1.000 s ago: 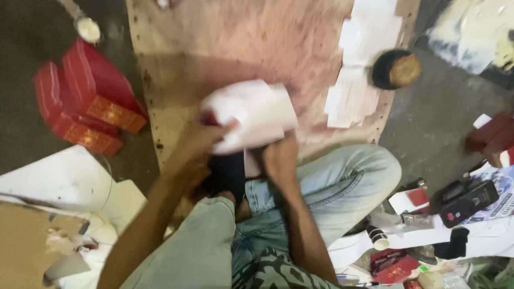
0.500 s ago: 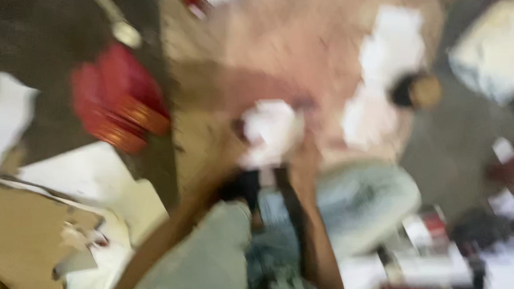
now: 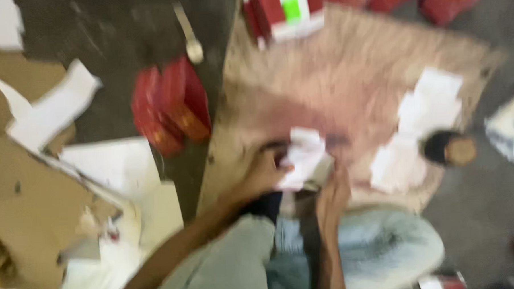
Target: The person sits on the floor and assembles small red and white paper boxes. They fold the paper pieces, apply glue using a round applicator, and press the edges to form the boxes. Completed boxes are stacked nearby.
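The frame is heavily blurred. My left hand (image 3: 263, 173) and my right hand (image 3: 334, 194) both grip a white folded paper piece (image 3: 303, 154) at the near edge of a pinkish wooden board (image 3: 346, 84). The paper sits between the two hands, just above my knees in light jeans (image 3: 357, 255). More white paper pieces (image 3: 415, 122) lie on the board to the right of my hands.
Red boxes (image 3: 170, 107) stand on the dark floor left of the board, and more red boxes (image 3: 343, 2) line the far edge. Cardboard sheets (image 3: 37, 203) and white sheets (image 3: 115, 166) lie at the left. A round dark container (image 3: 448, 149) rests at the board's right edge.
The view has swung so everything shifts right and down; more red boxes show at the top. The white paper looks smaller and more folded between my hands.
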